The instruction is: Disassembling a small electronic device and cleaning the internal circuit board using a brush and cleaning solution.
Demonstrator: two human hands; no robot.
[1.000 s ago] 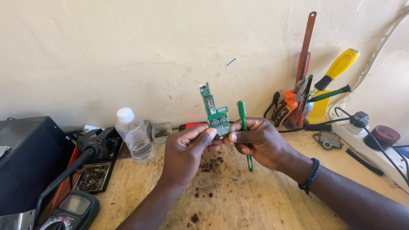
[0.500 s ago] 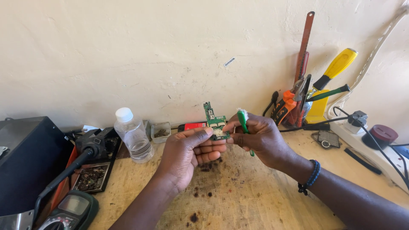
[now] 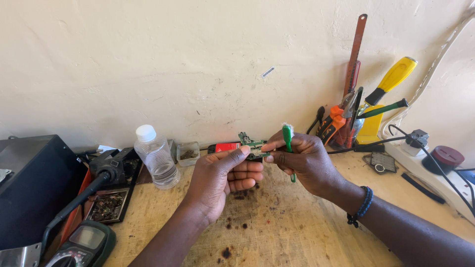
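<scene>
I hold a small green circuit board (image 3: 253,146) up over the wooden workbench (image 3: 297,227), pinched between the thumb and fingers of my left hand (image 3: 222,180), and my right thumb touches its near edge as well, so both hands meet on the board just in front of the wall. My right hand (image 3: 307,160) is closed around a green-handled brush (image 3: 288,143), its pale bristle tip standing upright just above my fingers and the lower end of the handle poking out below my palm, right beside the board. A dark beaded bracelet (image 3: 360,206) sits on my right wrist. Behind the board a small red object (image 3: 226,147) lies at the foot of the wall. To my left stand a clear plastic bottle (image 3: 156,157) with a white cap and a little clear tray (image 3: 188,153) just beside it, then a black box (image 3: 29,183), a black handpiece on a hose (image 3: 101,173) and a multimeter (image 3: 86,242) at the near edge. To my right, leaning on the wall, are orange-handled pliers (image 3: 334,123), a yellow-handled tool (image 3: 393,79) and a white power strip (image 3: 430,163) with plugs in it.
</scene>
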